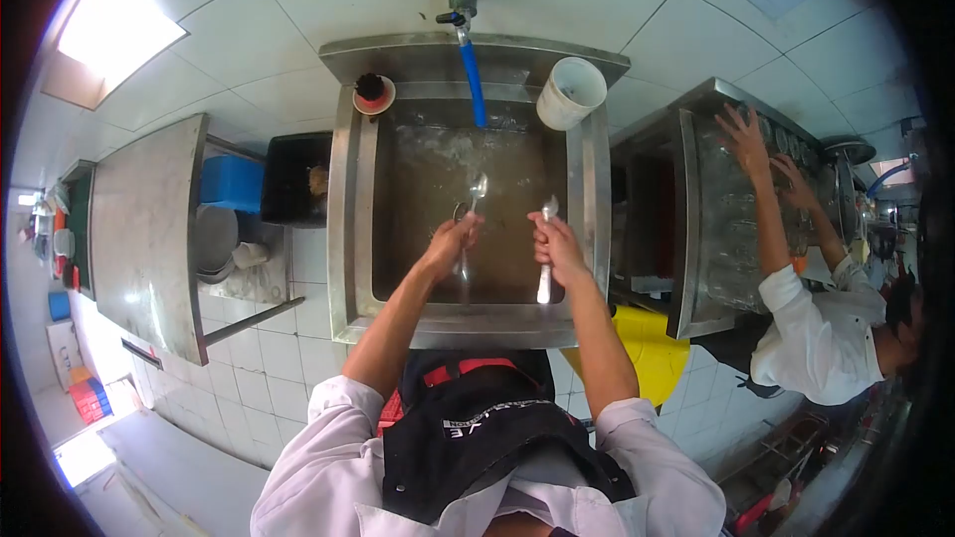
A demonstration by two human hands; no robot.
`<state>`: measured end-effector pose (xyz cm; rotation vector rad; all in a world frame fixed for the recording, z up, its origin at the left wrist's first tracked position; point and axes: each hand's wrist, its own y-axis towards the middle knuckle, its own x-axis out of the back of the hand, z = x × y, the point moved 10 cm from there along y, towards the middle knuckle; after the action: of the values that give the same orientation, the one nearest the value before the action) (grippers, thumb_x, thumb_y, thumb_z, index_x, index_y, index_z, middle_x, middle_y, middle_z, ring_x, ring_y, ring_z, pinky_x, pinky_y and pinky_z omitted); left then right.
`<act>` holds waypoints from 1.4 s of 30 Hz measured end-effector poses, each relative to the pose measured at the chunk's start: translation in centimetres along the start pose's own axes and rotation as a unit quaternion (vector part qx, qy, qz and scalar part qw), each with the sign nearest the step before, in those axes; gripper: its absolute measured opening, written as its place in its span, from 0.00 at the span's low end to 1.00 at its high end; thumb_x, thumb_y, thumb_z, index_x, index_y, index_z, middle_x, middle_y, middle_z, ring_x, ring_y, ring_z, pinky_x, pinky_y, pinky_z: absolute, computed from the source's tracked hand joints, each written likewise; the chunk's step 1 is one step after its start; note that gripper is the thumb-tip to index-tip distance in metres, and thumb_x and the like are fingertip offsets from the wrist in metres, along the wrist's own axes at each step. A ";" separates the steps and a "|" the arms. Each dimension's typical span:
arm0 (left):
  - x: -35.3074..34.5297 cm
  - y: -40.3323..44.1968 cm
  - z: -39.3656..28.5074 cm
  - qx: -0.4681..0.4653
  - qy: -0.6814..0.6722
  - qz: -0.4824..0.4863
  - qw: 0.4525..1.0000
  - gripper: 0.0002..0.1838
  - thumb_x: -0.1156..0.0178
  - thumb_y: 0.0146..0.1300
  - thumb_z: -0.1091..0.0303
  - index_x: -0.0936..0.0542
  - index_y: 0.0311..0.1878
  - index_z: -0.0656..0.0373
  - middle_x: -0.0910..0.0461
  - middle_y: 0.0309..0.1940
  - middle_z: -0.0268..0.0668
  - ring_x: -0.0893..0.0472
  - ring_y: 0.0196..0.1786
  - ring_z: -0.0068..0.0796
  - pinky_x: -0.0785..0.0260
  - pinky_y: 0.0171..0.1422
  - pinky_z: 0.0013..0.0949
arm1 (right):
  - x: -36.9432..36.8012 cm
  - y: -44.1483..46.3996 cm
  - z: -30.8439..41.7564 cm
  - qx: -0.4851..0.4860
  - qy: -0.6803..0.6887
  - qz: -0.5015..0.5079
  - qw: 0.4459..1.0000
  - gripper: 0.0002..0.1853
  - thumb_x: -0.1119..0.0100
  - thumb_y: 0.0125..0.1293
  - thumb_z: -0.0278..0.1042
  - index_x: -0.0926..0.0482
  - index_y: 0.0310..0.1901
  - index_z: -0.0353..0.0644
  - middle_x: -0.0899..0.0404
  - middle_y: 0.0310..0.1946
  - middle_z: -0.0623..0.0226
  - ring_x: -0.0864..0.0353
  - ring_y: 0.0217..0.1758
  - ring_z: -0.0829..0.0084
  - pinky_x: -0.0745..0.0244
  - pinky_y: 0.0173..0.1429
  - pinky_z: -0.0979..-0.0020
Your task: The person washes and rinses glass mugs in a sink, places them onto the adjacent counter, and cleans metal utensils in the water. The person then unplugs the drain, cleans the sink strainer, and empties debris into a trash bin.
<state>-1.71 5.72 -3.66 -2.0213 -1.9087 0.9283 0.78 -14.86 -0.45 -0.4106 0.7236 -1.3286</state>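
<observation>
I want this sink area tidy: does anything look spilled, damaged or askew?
Nothing stands out: the blue hose hangs over the sink, the white bucket sits on its rim, and the left hand holds a spoon.

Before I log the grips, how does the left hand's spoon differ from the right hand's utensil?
The spoon reaches well past the left hand; the utensil tops the right hand only slightly. The spoon's bowl shows clearly; the utensil's head is hard to make out. Both are shiny and over the sink.

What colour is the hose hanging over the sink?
The hose is blue, best seen in the head view.
</observation>
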 end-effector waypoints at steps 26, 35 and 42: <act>10.1 -3.0 3.5 0.033 0.001 -0.148 0.988 0.12 0.38 0.71 0.55 0.26 0.39 0.52 0.28 0.24 0.25 0.33 0.21 0.15 0.40 0.24 0.25 | 4.5 27.9 -8.0 0.089 -0.606 -0.191 0.767 0.30 0.39 0.66 0.43 0.29 0.68 0.44 0.28 0.67 0.50 0.30 0.72 0.54 0.35 0.73 0.57; 11.1 -6.4 4.3 0.051 0.008 -0.178 0.983 0.09 0.39 0.72 0.65 0.28 0.39 0.58 0.23 0.24 0.31 0.21 0.27 0.23 0.29 0.33 0.30 | -12.9 32.1 -9.3 0.040 -0.706 -0.071 0.704 0.25 0.43 0.65 0.40 0.24 0.63 0.44 0.27 0.66 0.53 0.32 0.72 0.54 0.29 0.68 0.54; 10.9 -7.9 6.9 0.006 -0.047 -0.276 0.960 0.14 0.48 0.78 0.61 0.30 0.36 0.57 0.32 0.21 0.27 0.30 0.24 0.20 0.35 0.30 0.29 | -18.8 27.6 -23.7 0.427 -0.565 0.085 0.701 0.24 0.43 0.62 0.40 0.21 0.59 0.43 0.30 0.69 0.53 0.37 0.76 0.53 0.34 0.72 0.49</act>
<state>-12.51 15.40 -7.91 -1.3256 -2.3230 0.8828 3.29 12.36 -30.98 -0.2930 -0.8792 -0.8416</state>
